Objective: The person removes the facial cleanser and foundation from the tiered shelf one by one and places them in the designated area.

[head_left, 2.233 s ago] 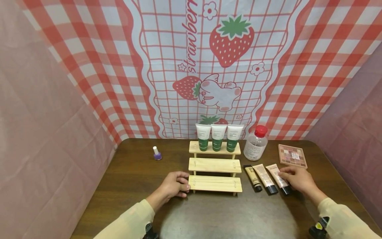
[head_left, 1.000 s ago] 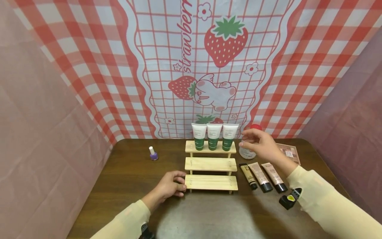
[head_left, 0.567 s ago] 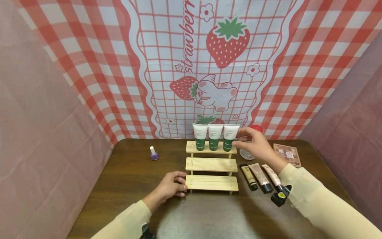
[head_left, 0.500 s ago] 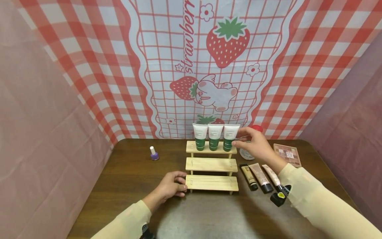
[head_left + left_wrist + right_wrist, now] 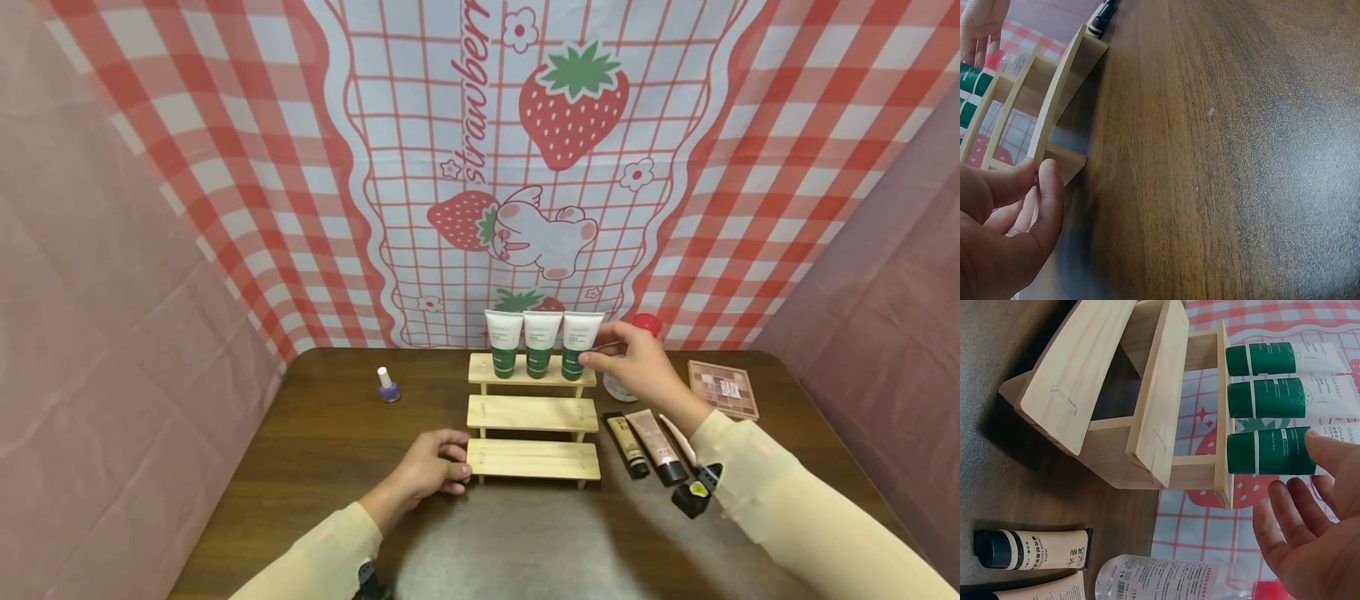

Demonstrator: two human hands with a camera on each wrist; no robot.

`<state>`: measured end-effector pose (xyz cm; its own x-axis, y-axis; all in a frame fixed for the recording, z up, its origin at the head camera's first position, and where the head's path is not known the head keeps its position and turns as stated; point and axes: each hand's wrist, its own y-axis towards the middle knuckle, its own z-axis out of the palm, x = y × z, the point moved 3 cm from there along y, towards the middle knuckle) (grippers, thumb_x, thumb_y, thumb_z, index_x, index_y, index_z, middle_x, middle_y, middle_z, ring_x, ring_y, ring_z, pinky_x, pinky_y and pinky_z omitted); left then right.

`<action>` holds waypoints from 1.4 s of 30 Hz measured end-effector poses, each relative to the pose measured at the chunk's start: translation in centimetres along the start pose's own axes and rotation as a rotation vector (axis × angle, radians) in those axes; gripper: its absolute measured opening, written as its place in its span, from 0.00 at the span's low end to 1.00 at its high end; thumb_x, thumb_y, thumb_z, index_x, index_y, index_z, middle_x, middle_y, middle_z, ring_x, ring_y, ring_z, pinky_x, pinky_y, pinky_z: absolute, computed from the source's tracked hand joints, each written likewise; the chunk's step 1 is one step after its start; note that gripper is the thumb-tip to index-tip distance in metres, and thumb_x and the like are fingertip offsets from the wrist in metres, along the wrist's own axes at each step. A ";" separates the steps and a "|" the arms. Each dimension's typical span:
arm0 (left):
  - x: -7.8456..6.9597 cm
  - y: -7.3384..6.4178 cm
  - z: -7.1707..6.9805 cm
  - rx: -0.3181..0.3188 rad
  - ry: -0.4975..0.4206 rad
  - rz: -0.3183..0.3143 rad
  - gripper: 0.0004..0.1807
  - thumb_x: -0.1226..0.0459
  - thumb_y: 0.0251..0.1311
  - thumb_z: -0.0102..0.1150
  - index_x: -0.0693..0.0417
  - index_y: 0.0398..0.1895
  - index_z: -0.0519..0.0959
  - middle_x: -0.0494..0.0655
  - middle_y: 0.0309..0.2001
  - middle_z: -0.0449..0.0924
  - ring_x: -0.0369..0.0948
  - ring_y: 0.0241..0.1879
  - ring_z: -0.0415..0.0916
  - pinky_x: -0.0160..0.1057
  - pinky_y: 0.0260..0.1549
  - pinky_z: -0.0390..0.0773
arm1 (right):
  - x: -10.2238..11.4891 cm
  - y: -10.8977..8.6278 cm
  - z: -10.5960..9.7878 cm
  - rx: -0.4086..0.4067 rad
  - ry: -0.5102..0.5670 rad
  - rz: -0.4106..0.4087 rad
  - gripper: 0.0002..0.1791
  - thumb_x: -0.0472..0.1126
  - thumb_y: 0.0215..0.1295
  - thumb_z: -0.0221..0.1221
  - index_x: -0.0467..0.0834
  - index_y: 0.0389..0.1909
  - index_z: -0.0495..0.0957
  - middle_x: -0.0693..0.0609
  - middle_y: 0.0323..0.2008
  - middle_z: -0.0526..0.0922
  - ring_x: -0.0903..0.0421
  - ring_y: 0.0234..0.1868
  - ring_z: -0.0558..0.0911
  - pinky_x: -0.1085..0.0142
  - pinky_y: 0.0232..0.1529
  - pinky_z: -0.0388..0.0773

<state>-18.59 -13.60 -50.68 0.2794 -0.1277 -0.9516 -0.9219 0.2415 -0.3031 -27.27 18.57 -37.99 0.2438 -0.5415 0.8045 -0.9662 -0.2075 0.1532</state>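
A three-step wooden display stand (image 5: 532,413) stands on the table. My left hand (image 5: 431,464) pinches the left end of its lowest step, thumb and index finger at the board's edge (image 5: 1054,106) in the left wrist view. Three white-and-green squeeze tubes stand cap-down in a row on the top step. My right hand (image 5: 637,367) is at the rightmost squeeze tube (image 5: 581,333). In the right wrist view its thumb lies over that tube (image 5: 1269,451) and the index finger is partly hidden behind it; the other fingers hang loosely below.
Right of the stand lie a yellowish tube (image 5: 624,442), a beige tube (image 5: 656,442) and a pinkish tube partly under the right wrist. A red-capped clear bottle (image 5: 1160,578) is behind the right hand. An eyeshadow palette (image 5: 723,389) lies far right; purple nail polish (image 5: 388,389) stands left.
My right hand has moved from the pinkish tube on the table, up and left past the bottle, to the rightmost white-and-green tube. My left hand keeps its hold on the stand.
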 end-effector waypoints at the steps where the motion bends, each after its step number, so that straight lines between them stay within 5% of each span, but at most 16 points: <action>1: 0.0 0.0 0.0 0.000 0.000 0.000 0.30 0.84 0.59 0.62 0.74 0.66 0.69 0.59 0.42 0.77 0.43 0.30 0.81 0.41 0.28 0.90 | 0.0 0.0 0.0 -0.001 -0.004 -0.001 0.23 0.45 0.65 0.71 0.38 0.56 0.79 0.39 0.52 0.85 0.43 0.49 0.86 0.58 0.43 0.88; 17: -0.1 0.2 0.0 -0.002 0.003 -0.002 0.31 0.84 0.58 0.63 0.73 0.66 0.69 0.59 0.42 0.77 0.43 0.30 0.80 0.41 0.28 0.90 | 0.2 0.0 0.1 -0.010 -0.057 0.030 0.23 0.48 0.68 0.68 0.37 0.55 0.79 0.38 0.48 0.86 0.43 0.48 0.86 0.56 0.41 0.88; 25: 0.0 0.3 0.1 0.002 0.010 -0.010 0.30 0.84 0.58 0.63 0.73 0.65 0.70 0.59 0.42 0.77 0.44 0.30 0.80 0.42 0.28 0.90 | 0.3 -0.9 -0.8 -0.030 0.008 0.019 0.20 0.49 0.70 0.66 0.38 0.52 0.79 0.40 0.49 0.84 0.47 0.48 0.86 0.61 0.43 0.89; 32: 0.0 0.2 0.1 0.001 0.005 -0.010 0.30 0.84 0.57 0.63 0.73 0.66 0.70 0.59 0.42 0.77 0.43 0.30 0.80 0.41 0.28 0.90 | 0.1 -3.6 -2.4 -0.034 0.068 0.070 0.23 0.50 0.71 0.65 0.37 0.56 0.79 0.37 0.48 0.84 0.58 0.40 0.87 0.63 0.36 0.90; 42: -0.2 0.0 0.0 0.000 0.002 -0.009 0.30 0.84 0.58 0.63 0.74 0.66 0.69 0.59 0.42 0.77 0.43 0.30 0.81 0.41 0.28 0.90 | -3.5 -8.9 -2.7 0.077 0.154 0.097 0.23 0.42 0.72 0.64 0.30 0.59 0.76 0.36 0.43 0.87 0.55 0.33 0.88 0.54 0.32 0.90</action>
<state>-18.67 -13.55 -50.55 0.2870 -0.1319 -0.9488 -0.9194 0.2400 -0.3115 -19.73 24.50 -40.68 0.1288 -0.4318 0.8927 -0.9737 -0.2255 0.0314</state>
